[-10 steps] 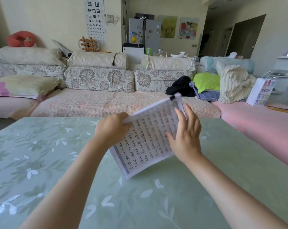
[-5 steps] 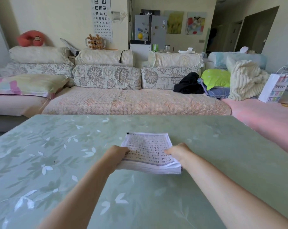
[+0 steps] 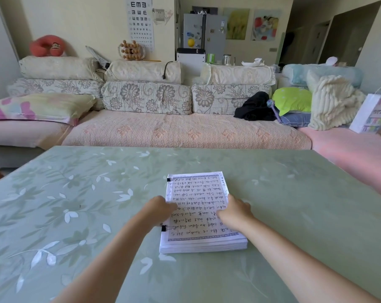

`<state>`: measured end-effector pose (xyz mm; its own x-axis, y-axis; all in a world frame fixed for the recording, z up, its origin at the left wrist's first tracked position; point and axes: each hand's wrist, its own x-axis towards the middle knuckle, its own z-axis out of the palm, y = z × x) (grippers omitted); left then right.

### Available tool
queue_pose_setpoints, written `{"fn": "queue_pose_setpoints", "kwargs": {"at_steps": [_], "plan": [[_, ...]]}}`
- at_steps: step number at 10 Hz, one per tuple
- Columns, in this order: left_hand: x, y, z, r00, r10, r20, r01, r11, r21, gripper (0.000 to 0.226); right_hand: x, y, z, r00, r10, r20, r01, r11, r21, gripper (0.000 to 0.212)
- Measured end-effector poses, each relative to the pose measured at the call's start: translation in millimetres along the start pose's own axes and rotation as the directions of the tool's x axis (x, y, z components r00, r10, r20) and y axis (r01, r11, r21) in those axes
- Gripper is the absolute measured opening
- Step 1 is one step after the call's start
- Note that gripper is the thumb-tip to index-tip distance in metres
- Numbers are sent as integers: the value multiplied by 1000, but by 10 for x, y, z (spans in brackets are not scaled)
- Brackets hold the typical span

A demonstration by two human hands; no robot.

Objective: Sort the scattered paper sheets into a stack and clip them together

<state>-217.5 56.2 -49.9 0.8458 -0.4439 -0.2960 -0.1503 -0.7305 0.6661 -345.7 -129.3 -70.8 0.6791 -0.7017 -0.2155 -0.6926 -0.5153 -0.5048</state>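
Okay, your left hand (image 3: 161, 209) and right hand (image 3: 235, 211) rest on the white handwritten paper stack (image 3: 198, 193) (grip unclear, can't tell). Lift straight off, don't nudge the small black binder clips (image 3: 164, 228).

Thick handwritten paper stack (image 3: 198, 206) flat on green table (image 3: 76, 204), two black binder clips (image 3: 164, 228) on left edge
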Motion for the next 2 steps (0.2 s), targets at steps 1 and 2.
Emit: {"fn": "queue_pose_setpoints", "kwargs": {"at_steps": [1,2], "plan": [[7,-53,47,999,4,-38,-5,1000,-21,48,-77,71,-33,999,-19,28,18,999,34,53],[23,-29,-48,998,16,-64,-20,997,-71,57,-113,29,-251,998,-62,20,61,997,44,57]]}}
